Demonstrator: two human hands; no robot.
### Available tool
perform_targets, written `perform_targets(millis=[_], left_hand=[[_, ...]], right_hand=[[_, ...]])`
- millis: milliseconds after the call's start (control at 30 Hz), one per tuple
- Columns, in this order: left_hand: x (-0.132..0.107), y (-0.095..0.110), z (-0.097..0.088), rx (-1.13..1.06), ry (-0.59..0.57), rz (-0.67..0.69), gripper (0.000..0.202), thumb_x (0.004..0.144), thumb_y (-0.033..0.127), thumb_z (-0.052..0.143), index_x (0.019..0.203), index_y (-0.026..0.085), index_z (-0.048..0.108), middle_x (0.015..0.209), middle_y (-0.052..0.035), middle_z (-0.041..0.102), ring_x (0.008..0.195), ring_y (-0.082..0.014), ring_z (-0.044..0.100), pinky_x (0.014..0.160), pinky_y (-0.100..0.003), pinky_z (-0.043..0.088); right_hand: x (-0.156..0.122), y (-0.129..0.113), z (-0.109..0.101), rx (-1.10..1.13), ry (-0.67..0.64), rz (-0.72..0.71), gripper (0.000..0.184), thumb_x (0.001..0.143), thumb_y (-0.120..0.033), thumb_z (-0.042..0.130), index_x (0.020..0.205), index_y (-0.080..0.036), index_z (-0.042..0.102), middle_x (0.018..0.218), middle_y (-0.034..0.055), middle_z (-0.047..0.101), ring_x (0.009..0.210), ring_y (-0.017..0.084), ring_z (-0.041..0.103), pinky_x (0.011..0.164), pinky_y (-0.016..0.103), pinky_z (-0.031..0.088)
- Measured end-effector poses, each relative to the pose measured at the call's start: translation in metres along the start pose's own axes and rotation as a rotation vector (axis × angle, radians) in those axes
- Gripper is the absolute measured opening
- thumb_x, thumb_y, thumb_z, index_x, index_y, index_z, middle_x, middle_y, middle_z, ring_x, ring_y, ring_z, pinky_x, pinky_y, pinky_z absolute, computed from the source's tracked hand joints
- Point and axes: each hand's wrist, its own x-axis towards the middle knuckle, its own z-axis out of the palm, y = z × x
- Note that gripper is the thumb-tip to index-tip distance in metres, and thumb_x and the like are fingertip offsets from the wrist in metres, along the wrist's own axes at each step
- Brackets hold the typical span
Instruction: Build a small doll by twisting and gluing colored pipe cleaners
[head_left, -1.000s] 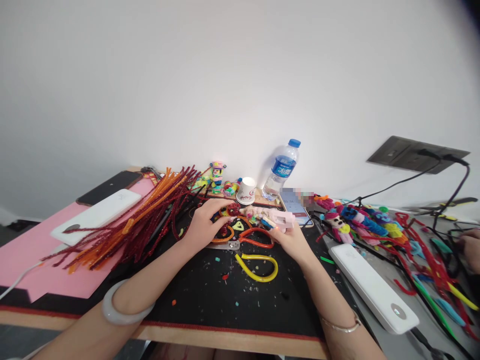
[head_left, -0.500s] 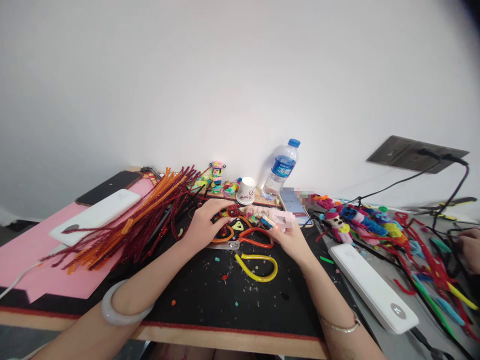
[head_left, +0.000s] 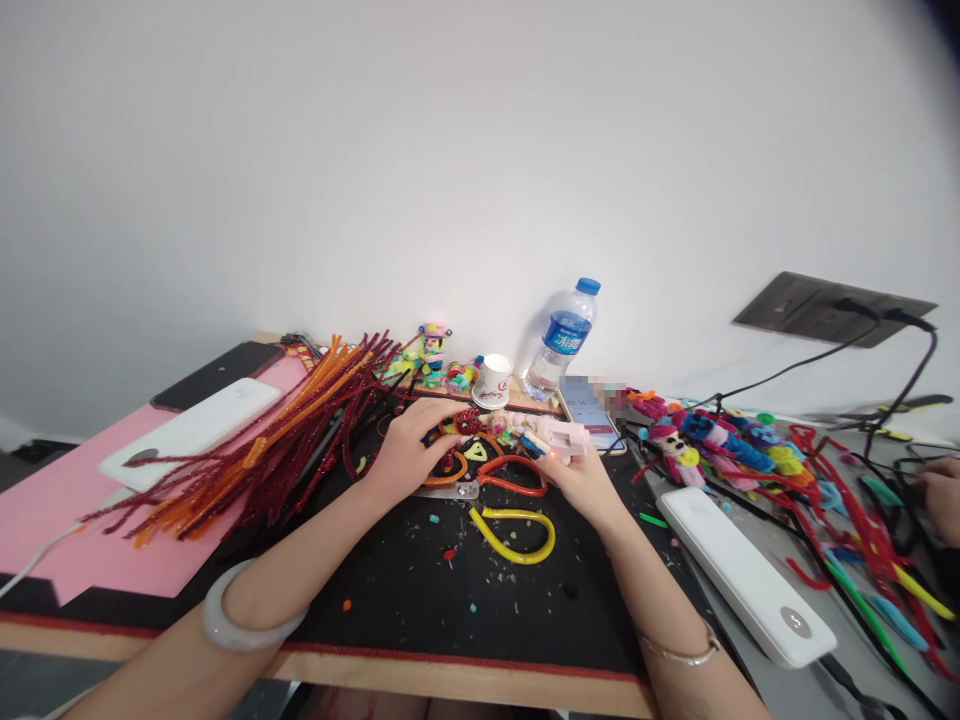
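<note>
My left hand [head_left: 411,450] is pinched around a small dark-red glittery pipe-cleaner piece [head_left: 469,421] above the black mat. My right hand [head_left: 581,480] grips a pink hot glue gun [head_left: 562,437], a small orange light glowing near its grip. The gun's pale, smeared front end points left and reaches close to the red piece; whether they touch I cannot tell. Below and between my hands lie scissors with one orange-red handle [head_left: 514,477] and one yellow handle [head_left: 551,545]. Orange pipe-cleaner loops [head_left: 456,470] lie beside my left fingers.
A heap of dark-red and orange pipe cleaners [head_left: 285,440] covers the left side, by a white power bank [head_left: 191,430]. Behind stand a paper cup [head_left: 493,382] and a water bottle [head_left: 562,340]. Right are fuzzy dolls [head_left: 720,450], another power bank [head_left: 750,580] and another person's hand [head_left: 941,500].
My two hands stay almost where they were, still holding the red piece and the glue gun. At the right edge, the other person's hand has shifted slightly.
</note>
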Motion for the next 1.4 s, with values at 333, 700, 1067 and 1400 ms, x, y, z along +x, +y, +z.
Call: perform_targets(millis=[333, 700, 1067, 1400], left_hand=[[0.0002, -0.0012, 0.0003, 0.001, 0.001, 0.004, 0.029, 0.078, 0.020, 0.057, 0.107, 0.021, 0.060, 0.106, -0.0064, 0.064, 0.103, -0.0208, 0.056, 0.092, -0.038, 0.043], [-0.0004, -0.0014, 0.0001, 0.006, -0.005, 0.006, 0.029, 0.078, 0.019, 0.058, 0.107, 0.020, 0.060, 0.106, -0.0062, 0.064, 0.103, -0.0191, 0.056, 0.093, -0.036, 0.043], [-0.0003, -0.0016, 0.0000, 0.002, -0.010, 0.008, 0.028, 0.078, 0.019, 0.057, 0.106, 0.021, 0.060, 0.106, -0.0063, 0.064, 0.103, -0.0202, 0.056, 0.093, -0.038, 0.043], [0.0002, -0.0002, -0.0004, 0.000, -0.024, -0.009, 0.027, 0.079, 0.021, 0.056, 0.106, 0.021, 0.060, 0.107, -0.0064, 0.063, 0.103, -0.0201, 0.056, 0.093, -0.037, 0.043]], right_hand=[[-0.0003, -0.0018, 0.0007, 0.011, -0.002, 0.015, 0.027, 0.076, -0.032, 0.058, 0.099, -0.018, 0.060, 0.071, 0.0016, 0.062, 0.063, 0.016, 0.055, 0.057, 0.028, 0.045], [-0.0001, -0.0002, 0.0010, 0.010, -0.002, 0.025, 0.028, 0.076, -0.030, 0.057, 0.100, -0.017, 0.059, 0.071, 0.0013, 0.060, 0.064, 0.015, 0.054, 0.057, 0.027, 0.044], [-0.0002, -0.0028, 0.0020, 0.027, 0.007, 0.034, 0.029, 0.075, -0.029, 0.058, 0.102, -0.018, 0.060, 0.074, 0.0015, 0.062, 0.063, 0.015, 0.054, 0.057, 0.026, 0.044], [0.0013, 0.0034, 0.0004, 0.023, 0.047, 0.009, 0.032, 0.075, -0.030, 0.058, 0.104, -0.017, 0.060, 0.077, 0.0029, 0.062, 0.069, 0.017, 0.057, 0.059, 0.028, 0.047]])
